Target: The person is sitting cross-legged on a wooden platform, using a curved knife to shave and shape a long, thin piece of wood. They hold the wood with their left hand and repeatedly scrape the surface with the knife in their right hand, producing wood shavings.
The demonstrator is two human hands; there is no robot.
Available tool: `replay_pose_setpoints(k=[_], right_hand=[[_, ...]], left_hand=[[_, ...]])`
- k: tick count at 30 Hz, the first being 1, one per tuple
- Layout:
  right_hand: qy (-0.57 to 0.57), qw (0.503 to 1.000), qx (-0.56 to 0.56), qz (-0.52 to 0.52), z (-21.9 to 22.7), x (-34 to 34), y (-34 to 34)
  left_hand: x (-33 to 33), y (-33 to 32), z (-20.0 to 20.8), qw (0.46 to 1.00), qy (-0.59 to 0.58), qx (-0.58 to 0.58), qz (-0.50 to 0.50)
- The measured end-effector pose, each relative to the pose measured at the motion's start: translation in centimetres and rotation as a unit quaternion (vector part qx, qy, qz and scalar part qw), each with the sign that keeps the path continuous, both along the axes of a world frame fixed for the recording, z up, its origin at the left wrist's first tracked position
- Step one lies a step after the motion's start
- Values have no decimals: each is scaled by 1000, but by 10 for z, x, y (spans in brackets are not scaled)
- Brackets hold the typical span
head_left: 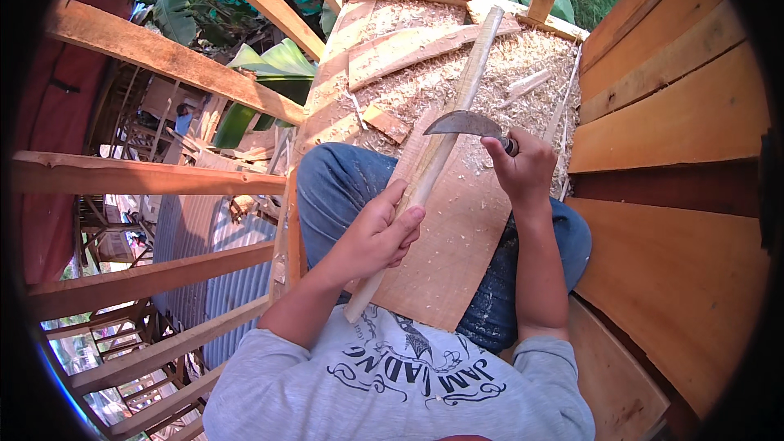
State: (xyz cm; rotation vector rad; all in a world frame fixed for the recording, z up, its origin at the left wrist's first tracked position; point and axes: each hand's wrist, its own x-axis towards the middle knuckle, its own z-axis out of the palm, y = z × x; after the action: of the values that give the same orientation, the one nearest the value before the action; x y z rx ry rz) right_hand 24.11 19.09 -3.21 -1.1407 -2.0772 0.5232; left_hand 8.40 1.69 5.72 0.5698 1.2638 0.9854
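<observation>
My left hand (381,231) is wrapped round the lower part of a long pale wooden stick (469,82), which slants from my shirt up to the far edge. In my right hand (523,167) is a curved knife (464,123), gripped by its dark handle with the thumb pressed near the blade's base. The blade lies across the stick, a little above my left hand, its hooked tip pointing left. Beneath the stick a flat wooden board (445,253) rests across my lap, with small shavings on it.
Shavings (523,57) cover the platform ahead, around a curved plank (408,53) and a small offcut (385,123). Wooden rails (155,184) fence the left and far sides, with a drop beyond. A plank wall (661,147) stands close on my right. Far below left is another person (184,120).
</observation>
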Motion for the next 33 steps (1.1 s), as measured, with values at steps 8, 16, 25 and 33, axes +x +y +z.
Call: replay_pose_setpoints(k=[8, 16, 25, 33], right_hand=[[-9, 995, -62, 71, 8, -5, -12], [-10, 999, 37, 38, -1, -4, -10], [110, 968, -201, -103, -27, 19, 39], [108, 991, -68, -28, -7, 21, 7]], left_hand=[[-5, 5, 5, 999, -27, 4, 34], [3, -1, 6, 999, 13, 29, 19], [19, -21, -3, 993, 71, 50, -76], [-6, -18, 6, 999, -10, 0, 49]])
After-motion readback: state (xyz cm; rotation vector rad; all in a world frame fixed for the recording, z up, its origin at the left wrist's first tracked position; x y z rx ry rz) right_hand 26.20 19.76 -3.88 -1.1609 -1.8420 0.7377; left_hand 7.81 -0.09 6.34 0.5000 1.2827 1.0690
